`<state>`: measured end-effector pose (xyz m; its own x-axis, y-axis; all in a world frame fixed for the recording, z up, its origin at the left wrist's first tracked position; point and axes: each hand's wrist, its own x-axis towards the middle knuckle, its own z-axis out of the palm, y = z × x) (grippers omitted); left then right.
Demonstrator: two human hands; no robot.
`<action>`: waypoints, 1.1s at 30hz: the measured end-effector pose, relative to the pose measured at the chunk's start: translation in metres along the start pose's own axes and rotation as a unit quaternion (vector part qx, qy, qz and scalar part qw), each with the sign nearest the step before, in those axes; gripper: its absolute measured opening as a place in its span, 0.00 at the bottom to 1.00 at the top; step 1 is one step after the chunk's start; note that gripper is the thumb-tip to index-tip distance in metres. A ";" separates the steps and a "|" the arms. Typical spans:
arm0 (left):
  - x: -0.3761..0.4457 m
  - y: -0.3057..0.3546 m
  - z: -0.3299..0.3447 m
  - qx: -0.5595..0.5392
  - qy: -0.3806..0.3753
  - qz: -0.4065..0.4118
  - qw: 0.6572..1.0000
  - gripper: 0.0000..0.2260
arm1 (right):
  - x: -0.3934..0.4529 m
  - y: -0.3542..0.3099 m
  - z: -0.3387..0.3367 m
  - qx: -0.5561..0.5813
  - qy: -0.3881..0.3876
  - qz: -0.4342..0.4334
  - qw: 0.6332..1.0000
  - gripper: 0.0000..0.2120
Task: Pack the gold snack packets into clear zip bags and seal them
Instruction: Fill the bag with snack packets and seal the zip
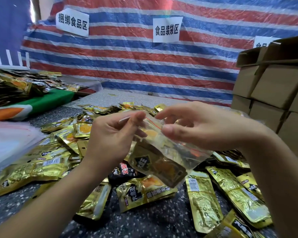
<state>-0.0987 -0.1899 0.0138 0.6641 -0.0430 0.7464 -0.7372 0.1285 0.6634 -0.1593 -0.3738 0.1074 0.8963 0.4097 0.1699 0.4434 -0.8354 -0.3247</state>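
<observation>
A clear zip bag (169, 157) with a red zip line hangs in the air above the table, with gold snack packets inside it. My left hand (113, 136) pinches the bag's top edge at its left end. My right hand (196, 127) holds the top edge further right, thumb in front, fingers loosely curled over it. Below and around the bag, several loose gold snack packets (203, 200) lie scattered on the speckled table (144, 224). One black packet (122, 172) lies among them.
A stack of empty clear bags (9, 141) lies at the left. Behind it is a heap of more gold packets (15, 85) on a green cloth. Cardboard boxes (273, 86) are stacked at the right. A striped tarp with paper signs hangs behind.
</observation>
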 end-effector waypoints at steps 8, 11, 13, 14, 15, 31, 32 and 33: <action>0.002 -0.001 -0.005 -0.030 0.023 -0.008 0.999 0.13 | -0.002 -0.003 0.005 -0.047 0.096 -0.004 0.994 0.06; 0.008 0.000 -0.009 -0.029 -0.018 -0.049 0.998 0.20 | 0.001 0.002 0.001 0.052 0.178 -0.028 0.982 0.06; 0.012 -0.002 -0.009 -0.021 -0.063 -0.123 0.990 0.24 | 0.003 0.007 0.000 0.089 0.214 -0.047 0.972 0.05; 0.012 -0.003 -0.009 -0.015 -0.088 -0.147 0.985 0.23 | 0.005 0.009 -0.001 0.104 0.225 -0.051 0.967 0.05; 0.012 -0.004 -0.008 -0.009 -0.107 -0.154 0.982 0.19 | 0.005 0.011 -0.001 0.119 0.235 -0.054 0.963 0.05; 0.011 0.006 -0.008 -0.079 -0.060 -0.186 0.977 0.12 | 0.018 0.028 0.009 0.154 0.284 0.017 0.946 0.11; 0.011 0.004 -0.008 -0.077 -0.054 -0.193 0.977 0.12 | 0.019 0.029 0.008 0.170 0.288 0.035 0.942 0.16; 0.012 0.002 -0.008 -0.076 -0.049 -0.201 0.975 0.12 | 0.019 0.032 0.007 0.197 0.291 0.058 0.935 0.21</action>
<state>-0.0916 -0.1818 0.0235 0.8755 -0.2129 0.4338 -0.3877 0.2264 0.8936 -0.1282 -0.3903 0.0936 0.8327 -0.0390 0.5524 0.4156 -0.6153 -0.6699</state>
